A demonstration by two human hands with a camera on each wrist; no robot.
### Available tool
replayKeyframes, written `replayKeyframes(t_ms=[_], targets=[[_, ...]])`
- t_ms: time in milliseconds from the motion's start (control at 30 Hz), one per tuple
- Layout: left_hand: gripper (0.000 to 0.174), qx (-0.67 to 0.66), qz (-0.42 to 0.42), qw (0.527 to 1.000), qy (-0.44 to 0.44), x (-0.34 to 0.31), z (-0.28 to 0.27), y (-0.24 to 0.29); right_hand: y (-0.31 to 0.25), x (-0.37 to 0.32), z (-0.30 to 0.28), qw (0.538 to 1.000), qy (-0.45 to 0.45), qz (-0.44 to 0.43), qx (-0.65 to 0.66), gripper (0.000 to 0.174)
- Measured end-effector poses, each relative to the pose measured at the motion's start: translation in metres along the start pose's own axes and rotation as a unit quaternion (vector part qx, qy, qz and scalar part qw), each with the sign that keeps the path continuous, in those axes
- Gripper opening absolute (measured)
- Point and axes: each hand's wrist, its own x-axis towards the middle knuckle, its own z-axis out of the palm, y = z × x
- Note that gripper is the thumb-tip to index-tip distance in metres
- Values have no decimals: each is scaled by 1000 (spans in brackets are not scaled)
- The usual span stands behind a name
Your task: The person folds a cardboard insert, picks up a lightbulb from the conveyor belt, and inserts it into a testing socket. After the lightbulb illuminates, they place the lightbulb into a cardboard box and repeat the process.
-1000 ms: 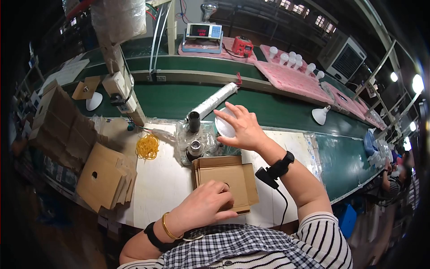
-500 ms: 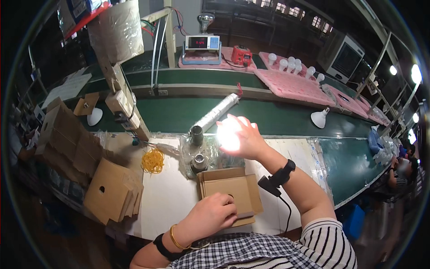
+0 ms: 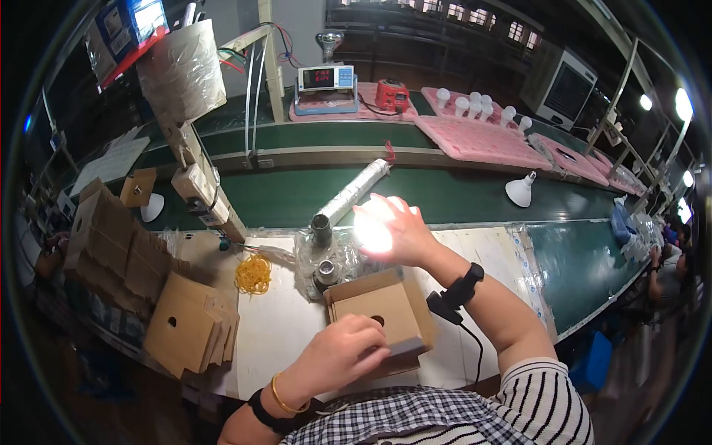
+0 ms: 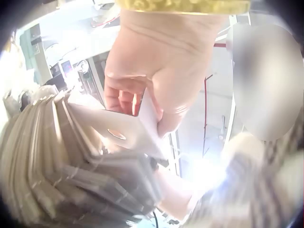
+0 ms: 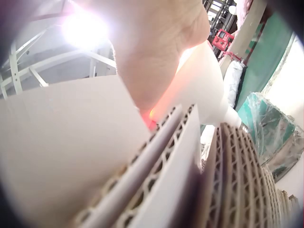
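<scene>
In the head view a lit bulb glows under the spread fingers of my right hand, which grips it over the wrapped sockets. The right wrist view shows the bulb's white body below my right hand, its metal base pointing down toward the right. My left hand holds the near edge of a cardboard piece with a round hole. Seen from the left wrist, the fingers and thumb of my left hand pinch the folded cardboard, raised from the stack.
Stacked cardboard and yellow rubber bands lie to the left. Behind are a foil-wrapped tube, a meter, a red device and pink foam with several bulbs. Another bulb sits on the green surface at right.
The bulb under my right hand was unlit a second ago and now glows. The meter's reading has changed. My left hand has lifted the near edge of the top cardboard, which now tilts.
</scene>
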Motion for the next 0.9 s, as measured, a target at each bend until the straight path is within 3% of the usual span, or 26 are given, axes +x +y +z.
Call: replayKeyframes(t_ms=[33, 133, 167, 233, 267, 300, 367, 400, 433, 500, 533, 567, 633, 700, 767, 900], targets=[[10, -8, 18, 999, 37, 3, -12, 5, 6, -2, 0, 999, -28, 27, 29, 79], [10, 26, -15, 963, 266, 7, -39, 11, 28, -15, -8, 972, 65, 103, 199, 77], [12, 61, -21, 942, 330, 9, -45, 6, 32, -19, -17, 952, 115, 92, 267, 81], [15, -96, -55, 905, 411, 24, -48, 1, 27, -32, -40, 864, 156, 118, 464, 82], [16, -108, -67, 903, 411, 34, -48, -4, 26, -39, -46, 825, 159, 111, 531, 82], [16, -107, -64, 906, 404, 45, -43, -7, 25, -43, -50, 823, 167, 115, 532, 82], [16, -286, -96, 901, 312, 72, -27, -15, 20, -49, -57, 727, 189, 79, 655, 83], [26, -354, -96, 906, 212, 73, -21, -44, 19, -52, -61, 715, 185, 65, 671, 87], [26, -358, -91, 909, 193, 80, -17, -44, 23, -57, -62, 728, 192, 68, 654, 88], [44, -460, -98, 866, 170, 105, -9, -35, 40, -64, -62, 720, 219, 70, 654, 88], [55, -501, -118, 845, 146, 117, -10, -31, 47, -66, -63, 694, 219, 81, 681, 87], [49, -491, -126, 850, 145, 127, -10, -28, 53, -68, -63, 665, 217, 89, 709, 86], [44, -349, -152, 919, 106, 141, -10, -54, 60, -67, -65, 637, 202, 77, 740, 82], [42, -341, -130, 923, 123, 161, 0, -68, 69, -63, -65, 688, 208, 63, 692, 81], [41, -384, -110, 898, 185, 181, 10, -75, 83, -55, -60, 686, 214, 63, 693, 81], [43, -324, -120, 923, 170, 211, -9, -112, 133, -29, -28, 708, 250, 85, 654, 86]])
